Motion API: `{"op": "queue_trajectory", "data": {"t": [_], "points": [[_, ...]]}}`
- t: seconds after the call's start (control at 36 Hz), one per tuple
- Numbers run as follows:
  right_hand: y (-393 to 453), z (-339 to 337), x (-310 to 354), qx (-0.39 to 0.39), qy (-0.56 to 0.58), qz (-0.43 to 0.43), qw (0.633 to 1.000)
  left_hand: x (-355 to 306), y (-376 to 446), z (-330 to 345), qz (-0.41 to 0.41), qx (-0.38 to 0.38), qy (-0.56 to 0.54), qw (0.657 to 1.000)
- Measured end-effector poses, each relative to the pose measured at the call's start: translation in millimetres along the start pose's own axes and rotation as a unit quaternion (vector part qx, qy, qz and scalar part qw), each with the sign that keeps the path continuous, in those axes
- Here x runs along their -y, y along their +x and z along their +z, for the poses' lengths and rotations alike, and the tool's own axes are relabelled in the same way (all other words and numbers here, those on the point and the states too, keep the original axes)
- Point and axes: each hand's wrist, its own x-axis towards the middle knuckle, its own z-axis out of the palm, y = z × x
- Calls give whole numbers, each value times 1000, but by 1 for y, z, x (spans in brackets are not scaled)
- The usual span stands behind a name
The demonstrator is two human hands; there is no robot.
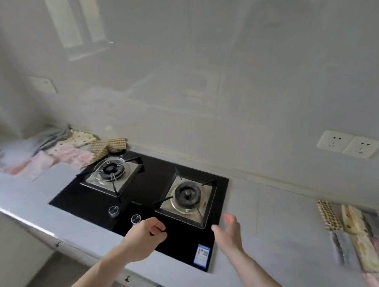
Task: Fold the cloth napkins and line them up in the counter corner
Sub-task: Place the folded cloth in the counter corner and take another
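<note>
**Both hands empty over the hob, napkins at either end of the counter**

Left hand (pixel 146 233) hovers above the front edge of the black glass two-burner gas hob (pixel 146 199), fingers curled loosely inward, holding nothing. Right hand (pixel 227 231) hovers just right of it, over the hob's front right corner, fingers straight and slightly spread, thumb out to the left, also holding nothing. Hands are apart, neither touching the hob nor the pale grey counter (pixel 268 232).

Loose pile of unfolded cloth napkins (pixel 67 152) lies in the far left corner of the counter, against the wall: pink patterned, cream dotted, grey striped and a tan checked one at the pile's right end, just beside the left burner (pixel 111 170). Blurred, so the count cannot be told.

Row of folded cloth napkins (pixel 360 236) lies at the right edge of the counter, side by side and touching, partly cut off by the frame: tan checked, cream, grey, pink.

White double wall socket (pixel 349 144) sits on the glossy backsplash above the right side. Two round knobs (pixel 125 214) at the hob front, near the left hand.
</note>
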Motion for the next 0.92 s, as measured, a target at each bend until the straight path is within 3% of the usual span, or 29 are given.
{"op": "queue_trajectory", "data": {"t": [0.17, 0.44, 0.61, 0.92], "points": [[-66, 99, 59, 100, -12, -105, 989, 89, -61, -67, -26, -94, -39, 994], [-138, 223, 127, 259, -66, -183, 946, 205, -139, -149, -69, -202, -88, 973], [-145, 290, 172, 292, -90, -226, 925, 259, -150, -188, -91, -257, -107, 956], [-126, 438, 232, 333, -95, -221, 912, 352, -113, -293, -128, -270, -97, 949]]}}
